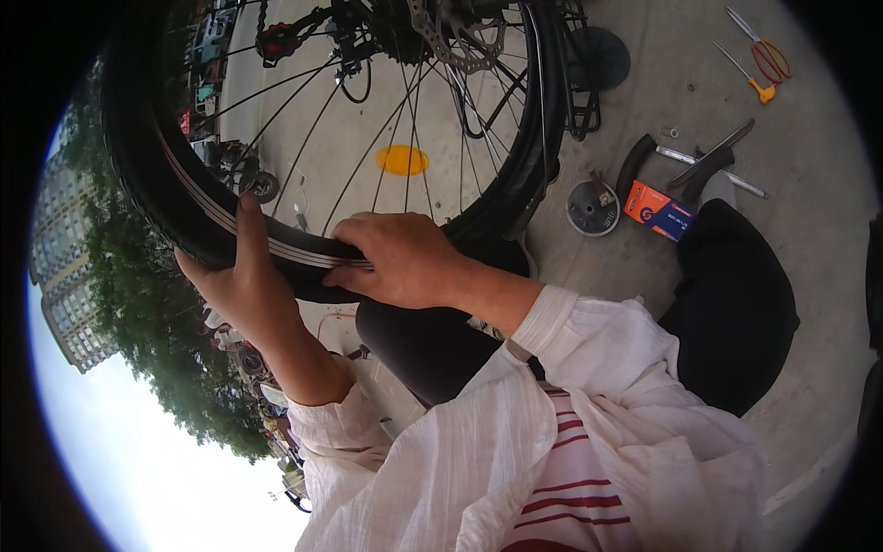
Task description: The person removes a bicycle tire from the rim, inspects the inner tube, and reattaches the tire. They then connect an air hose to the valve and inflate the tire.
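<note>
A bicycle wheel with a black tyre (147, 200) and a striped rim (221, 213) fills the upper middle. My left hand (235, 285) is closed on the tyre at the lower left, thumb up across the rim, other fingers partly hidden. My right hand (402, 262) grips the lower part of the same rim and tyre, fingers bent over it. A brake disc (469, 55) and thin spokes show above both hands.
On the concrete ground (589, 120) at right lie red-handled scissors (768, 57), a yellow-handled screwdriver (762, 90), an orange-and-blue box (653, 207), a metal round piece (589, 207) and several tools (745, 182). My bent legs flank the wheel. Parked vehicles and trees stand at left.
</note>
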Demonstrator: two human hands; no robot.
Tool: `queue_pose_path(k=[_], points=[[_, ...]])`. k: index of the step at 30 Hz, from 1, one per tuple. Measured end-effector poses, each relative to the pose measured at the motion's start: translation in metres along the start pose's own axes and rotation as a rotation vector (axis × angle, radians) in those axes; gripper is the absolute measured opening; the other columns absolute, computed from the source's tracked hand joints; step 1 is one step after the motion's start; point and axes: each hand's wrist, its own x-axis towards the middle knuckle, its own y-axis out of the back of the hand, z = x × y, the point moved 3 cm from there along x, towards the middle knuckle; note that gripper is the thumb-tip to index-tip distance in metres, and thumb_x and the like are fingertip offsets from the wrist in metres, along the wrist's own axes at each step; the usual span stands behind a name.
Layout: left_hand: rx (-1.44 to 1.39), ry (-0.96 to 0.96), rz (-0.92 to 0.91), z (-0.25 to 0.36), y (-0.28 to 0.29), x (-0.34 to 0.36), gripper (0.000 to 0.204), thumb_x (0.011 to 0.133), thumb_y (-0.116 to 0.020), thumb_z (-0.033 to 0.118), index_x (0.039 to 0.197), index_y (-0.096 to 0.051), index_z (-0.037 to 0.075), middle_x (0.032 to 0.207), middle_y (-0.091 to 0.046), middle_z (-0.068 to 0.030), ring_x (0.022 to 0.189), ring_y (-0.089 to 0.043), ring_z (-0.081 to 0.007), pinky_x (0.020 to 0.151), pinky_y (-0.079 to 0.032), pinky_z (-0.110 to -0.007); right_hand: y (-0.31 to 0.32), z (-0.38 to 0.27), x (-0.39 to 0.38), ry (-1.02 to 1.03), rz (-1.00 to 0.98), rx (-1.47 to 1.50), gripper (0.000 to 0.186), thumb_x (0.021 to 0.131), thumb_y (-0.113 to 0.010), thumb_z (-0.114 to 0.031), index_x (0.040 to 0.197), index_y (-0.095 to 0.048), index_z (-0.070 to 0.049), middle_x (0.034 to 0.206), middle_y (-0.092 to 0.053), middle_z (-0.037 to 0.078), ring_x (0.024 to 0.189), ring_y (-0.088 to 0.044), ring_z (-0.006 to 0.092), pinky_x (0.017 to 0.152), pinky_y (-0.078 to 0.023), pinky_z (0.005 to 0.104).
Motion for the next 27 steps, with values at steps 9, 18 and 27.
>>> queue_pose_path(k=[9, 18, 27], points=[[0.226, -0.129, -0.003, 0.015, -0.007, 0.014, 0.058, 0.079, -0.072, 0.023, 0.120, -0.047, -0.009, 0.097, -0.066, -0.0153, 0.081, -0.062, -0.0183, 0.078, -0.049, -0.028, 0.080, 0.054, -0.015, -0.213, 0.355, 0.472, 0.027, 0.093, -0.062, -0.024, 0.093, -0.068, 0.002, 0.079, -0.067, 0.004, 0.062, -0.059, 0.0075, 0.058, -0.049, 0.0228], [0.344, -0.111, 0.029, 0.017, -0.012, 0.017, 0.060, 0.078, -0.071, 0.026, 0.120, -0.047, -0.009, 0.097, -0.065, -0.0180, 0.083, -0.062, -0.0205, 0.079, -0.049, -0.030, 0.048, 0.070, -0.024, -0.280, -0.189, 0.110, 0.046, 0.081, -0.076, -0.040, 0.105, -0.071, -0.001, 0.092, -0.069, 0.011, 0.083, -0.063, 0.0189, 0.075, -0.049, 0.0302], [0.276, -0.163, 0.020, 0.017, -0.012, 0.021, 0.052, 0.078, -0.071, 0.025, 0.112, -0.050, -0.009, 0.089, -0.064, -0.0130, 0.076, -0.059, -0.0184, 0.075, -0.048, -0.028, 0.026, 0.064, -0.012, -0.245, -0.435, 0.231, 0.053, 0.078, -0.076, -0.045, 0.105, -0.068, 0.000, 0.095, -0.069, 0.013, 0.093, -0.062, 0.0228, 0.084, -0.046, 0.0320]])
